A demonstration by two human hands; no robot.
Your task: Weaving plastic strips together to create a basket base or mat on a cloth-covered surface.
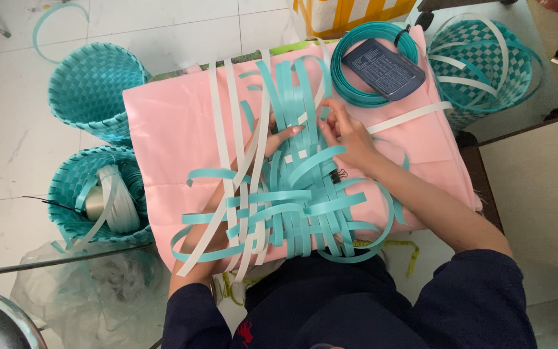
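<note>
Both hands pinch into a loose weave of teal and white plastic strips (292,194) lying on a pink cloth (169,129). Left of the cloth stand two teal woven baskets (92,84). On the cloth, the left hand (279,139) presses fingers closed among strips; just beside it, the right hand (347,132) grips a teal strip. Right of the cloth sits a teal-and-white checked basket (479,58).

The teal strips (292,200) and white strips (237,129) in the middle look like smooth, shiny plastic. They lie on a soft pink cloth (169,136) with a slight shine. At the left, two woven baskets (92,87) are the same shiny plastic. The floor tiles (163,26) above are glossy. A crinkly clear plastic bag (92,284) sits lower left.
</note>
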